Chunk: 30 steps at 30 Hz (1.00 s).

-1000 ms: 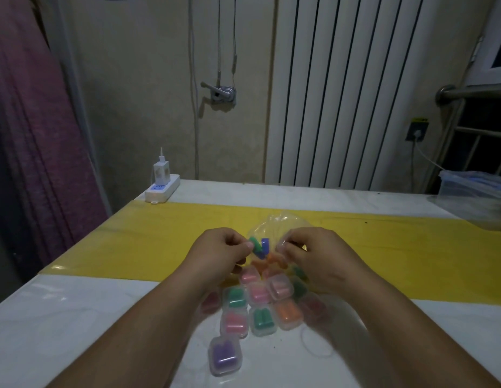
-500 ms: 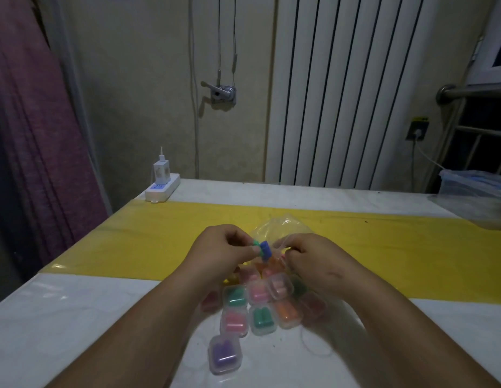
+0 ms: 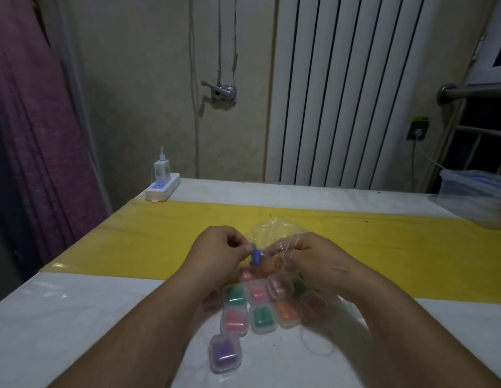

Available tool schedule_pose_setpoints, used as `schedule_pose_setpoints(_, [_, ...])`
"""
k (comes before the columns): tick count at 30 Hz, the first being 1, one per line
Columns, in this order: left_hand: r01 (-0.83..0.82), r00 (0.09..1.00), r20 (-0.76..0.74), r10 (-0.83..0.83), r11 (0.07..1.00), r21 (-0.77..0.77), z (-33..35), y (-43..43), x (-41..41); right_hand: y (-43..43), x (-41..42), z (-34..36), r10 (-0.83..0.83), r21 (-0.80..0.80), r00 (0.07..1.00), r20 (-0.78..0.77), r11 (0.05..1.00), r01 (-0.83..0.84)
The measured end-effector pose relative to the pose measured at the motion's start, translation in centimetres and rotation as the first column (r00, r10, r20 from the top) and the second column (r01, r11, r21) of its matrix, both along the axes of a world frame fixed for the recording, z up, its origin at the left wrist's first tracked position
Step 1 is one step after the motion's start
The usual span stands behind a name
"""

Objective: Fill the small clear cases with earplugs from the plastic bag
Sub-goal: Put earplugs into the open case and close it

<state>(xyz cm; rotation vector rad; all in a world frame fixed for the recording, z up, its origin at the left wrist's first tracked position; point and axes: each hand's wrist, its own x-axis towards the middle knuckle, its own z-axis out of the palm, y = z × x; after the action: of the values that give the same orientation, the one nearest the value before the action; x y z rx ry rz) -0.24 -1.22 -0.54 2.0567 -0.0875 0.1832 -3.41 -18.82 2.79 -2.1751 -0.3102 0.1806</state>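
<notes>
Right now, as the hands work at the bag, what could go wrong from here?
1. The left hand pinches the blue earplug by fingertips only; it may slip and fall among the filled cases.
2. The right hand grips the plastic bag, which holds loose earplugs; a tug could spill them.
3. Both forearms pass close over the cases; the purple case, lying apart, could be knocked.

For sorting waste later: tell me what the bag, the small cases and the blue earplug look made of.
Bag: thin glossy plastic film, crinkled and see-through. Small cases: rigid clear plastic, shiny edges, contents visible. Blue earplug: likely soft matte foam; too small to be sure.
</notes>
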Motion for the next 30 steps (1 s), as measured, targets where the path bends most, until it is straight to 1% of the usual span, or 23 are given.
schedule_pose_setpoints(2, [0.006,1.000,0.005,-0.006,1.000,-0.005,0.0,0.1,0.0,0.0,0.1,-0.2,-0.003,-0.018,1.000,-0.022,1.000,0.002])
schedule_pose_setpoints(4, [0.015,1.000,0.003,-0.015,1.000,-0.018,0.1,0.1,0.0,-0.1,0.3,-0.4,-0.054,-0.055,0.998,-0.011,0.997,0.053])
schedule_pose_setpoints(8, [0.027,0.999,-0.023,-0.028,0.998,-0.049,0.0,0.0,0.0,0.0,-0.1,-0.1,-0.026,-0.117,1.000,0.006,0.993,0.027])
schedule_pose_setpoints(12, [0.026,0.999,-0.036,-0.027,0.999,-0.046,0.0,-0.1,0.0,0.4,0.1,0.0,-0.020,-0.198,0.994,0.103,0.979,0.040])
schedule_pose_setpoints(14, [0.037,0.998,-0.040,-0.039,0.999,-0.032,0.1,-0.2,0.0,0.5,0.4,-0.3,-0.061,-0.200,0.986,0.157,0.975,0.092])
schedule_pose_setpoints(16, [0.051,0.998,-0.038,-0.052,0.998,-0.022,0.1,-0.2,0.0,0.5,0.6,-0.8,-0.152,-0.175,0.969,0.197,0.967,0.187])
schedule_pose_setpoints(18, [0.063,0.997,-0.046,-0.065,0.997,-0.053,0.0,-0.2,-0.1,0.4,1.0,-1.3,-0.186,-0.205,0.951,0.248,0.949,0.239])
schedule_pose_setpoints(21, [0.081,0.995,-0.052,-0.087,0.992,-0.096,0.0,-0.2,-0.1,0.5,1.0,-1.7,-0.134,-0.254,0.955,0.264,0.946,0.203])
schedule_pose_setpoints(25, [0.095,0.995,-0.031,-0.099,0.990,-0.100,0.2,-0.3,-0.3,0.7,1.0,-1.9,-0.092,-0.311,0.963,0.254,0.935,0.171])
schedule_pose_setpoints(30, [0.112,0.991,-0.053,-0.121,0.982,-0.150,0.6,-0.5,-0.6,0.7,1.2,-2.2,-0.079,-0.302,0.961,0.265,0.940,0.160])
